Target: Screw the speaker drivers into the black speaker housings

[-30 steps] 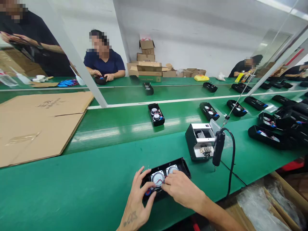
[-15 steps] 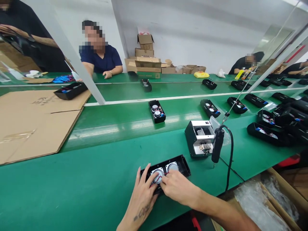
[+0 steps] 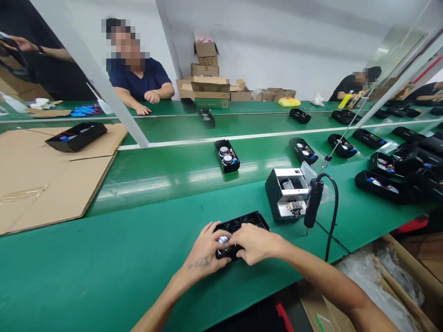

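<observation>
A black speaker housing lies open on the green conveyor belt right in front of me. My left hand grips its near left side, and my right hand presses over its right part. Between my hands, one round silver speaker driver shows. The second driver and most of the wiring are hidden under my fingers. To the right stands a hanging electric screwdriver with a black cord, out of reach of my fingers.
A small black-and-white bench machine stands right of my hands. Several open housings sit along the farther belts. A cardboard sheet at left carries a black housing. Glass partitions divide the belts, a seated person works opposite, and cardboard boxes are stacked behind.
Both hands have closed over the housing and lifted or tilted it, now covering the drivers. The black housing on the cardboard has moved left, and the view has tilted slightly.
</observation>
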`<state>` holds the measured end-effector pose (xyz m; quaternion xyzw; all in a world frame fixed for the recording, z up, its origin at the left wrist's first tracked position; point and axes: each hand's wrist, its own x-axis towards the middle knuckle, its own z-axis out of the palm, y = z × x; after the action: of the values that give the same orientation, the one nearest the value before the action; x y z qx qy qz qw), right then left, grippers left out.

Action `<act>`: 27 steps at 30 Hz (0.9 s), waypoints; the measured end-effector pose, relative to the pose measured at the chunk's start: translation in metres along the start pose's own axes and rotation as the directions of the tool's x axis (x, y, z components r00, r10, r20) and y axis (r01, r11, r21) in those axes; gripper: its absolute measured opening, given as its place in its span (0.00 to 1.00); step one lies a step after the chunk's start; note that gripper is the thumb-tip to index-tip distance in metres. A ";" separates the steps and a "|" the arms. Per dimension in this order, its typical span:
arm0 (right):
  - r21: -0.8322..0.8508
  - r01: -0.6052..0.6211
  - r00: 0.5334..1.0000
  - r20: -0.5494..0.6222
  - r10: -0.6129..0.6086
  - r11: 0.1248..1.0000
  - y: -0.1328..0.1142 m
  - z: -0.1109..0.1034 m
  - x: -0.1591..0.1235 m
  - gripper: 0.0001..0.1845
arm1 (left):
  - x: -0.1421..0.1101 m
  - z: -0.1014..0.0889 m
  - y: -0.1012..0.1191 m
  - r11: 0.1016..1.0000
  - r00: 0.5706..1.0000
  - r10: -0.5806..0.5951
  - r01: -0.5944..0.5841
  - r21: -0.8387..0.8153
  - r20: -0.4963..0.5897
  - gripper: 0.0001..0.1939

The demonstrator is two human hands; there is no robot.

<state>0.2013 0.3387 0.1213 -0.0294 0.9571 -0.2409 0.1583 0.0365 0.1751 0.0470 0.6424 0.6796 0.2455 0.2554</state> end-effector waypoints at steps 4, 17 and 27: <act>0.046 -0.077 0.997 0.013 0.077 0.996 0.010 -0.024 0.023 0.29 | 0.029 -0.038 -0.003 0.980 0.981 -0.114 0.137 -0.143 0.159 0.09; 0.005 -0.103 0.994 -0.023 0.103 0.995 0.010 -0.023 0.035 0.26 | 0.038 -0.049 -0.004 0.955 0.967 -0.160 0.203 -0.216 0.199 0.19; 0.009 -0.188 0.981 -0.051 0.189 0.982 0.012 -0.018 0.043 0.25 | 0.041 -0.052 -0.005 0.964 0.967 -0.131 0.175 -0.198 0.217 0.20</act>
<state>0.1547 0.3517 0.1187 0.0679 0.9588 -0.2276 0.1556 -0.0033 0.2153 0.0816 0.5776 0.6673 0.2307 0.4097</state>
